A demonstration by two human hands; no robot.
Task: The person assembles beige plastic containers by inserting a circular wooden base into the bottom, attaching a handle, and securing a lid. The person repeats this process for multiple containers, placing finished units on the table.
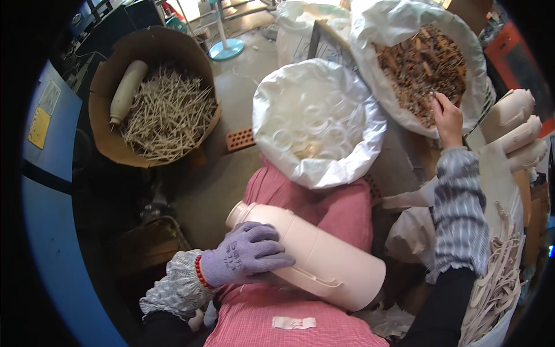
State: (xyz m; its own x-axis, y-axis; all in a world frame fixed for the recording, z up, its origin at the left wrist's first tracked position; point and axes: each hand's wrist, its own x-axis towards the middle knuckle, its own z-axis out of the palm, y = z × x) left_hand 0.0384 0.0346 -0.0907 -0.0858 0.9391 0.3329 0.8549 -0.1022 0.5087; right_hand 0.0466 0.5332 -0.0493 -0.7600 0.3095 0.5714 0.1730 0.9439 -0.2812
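Observation:
A pale pink plastic flask body [324,254] with a narrow neck and a moulded side handle lies slantwise across my lap, its neck to the upper left. Over its side wraps my left hand [248,254], in a purple glove, fingers curled on the plastic. My right hand [449,118], bare, reaches out to the far right above a white sack [378,95] of brown and orange scraps [425,63]. Its thumb and finger are pinched together; whatever they hold is too small to make out.
Before my knees stands a white sack [266,150] of clear plastic rings. A cardboard drum [104,139] at left holds thin beige sprues [167,115] and a beige bottle [128,92]. More pink flask bodies [511,124] and a heap of beige strips [497,283] are at right. A perforated brick [240,139] lies on the floor.

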